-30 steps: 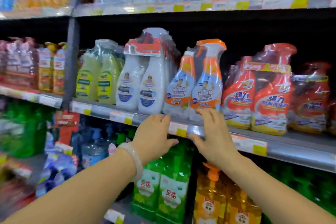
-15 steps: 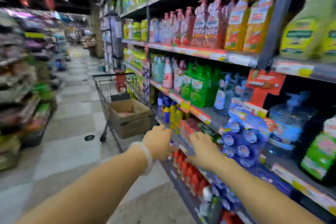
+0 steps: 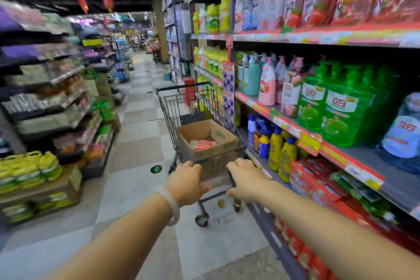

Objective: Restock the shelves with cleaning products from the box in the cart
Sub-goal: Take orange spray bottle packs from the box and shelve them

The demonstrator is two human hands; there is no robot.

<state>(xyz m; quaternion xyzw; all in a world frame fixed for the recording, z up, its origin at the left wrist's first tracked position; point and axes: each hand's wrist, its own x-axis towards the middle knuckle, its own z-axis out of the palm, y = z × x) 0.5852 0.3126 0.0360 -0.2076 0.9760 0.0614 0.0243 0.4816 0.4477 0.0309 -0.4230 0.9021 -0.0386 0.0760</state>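
Left hand [image 3: 185,180], pale bangle at wrist: fingers loosely spread, empty. Right hand [image 3: 246,178]: likewise spread, empty. Both extended toward grey wire shopping cart [image 3: 181,107]; contact indiscernible. Brown cardboard box [image 3: 225,141] inside cart holds red packets [image 3: 202,144]. Cart nearer than half a second earlier.

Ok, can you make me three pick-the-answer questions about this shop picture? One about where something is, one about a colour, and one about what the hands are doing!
1. Where is the cardboard box?
A on the floor
B in the cart
C on a shelf

2. What colour is the bracelet?
A white
B black
C red

3. What are the left hand and right hand holding?
A a bottle
B the box
C nothing

Answers: 1 B, wire sides surround the box. 2 A, a pale white band circles the left wrist. 3 C, both hands reach out with nothing in them.
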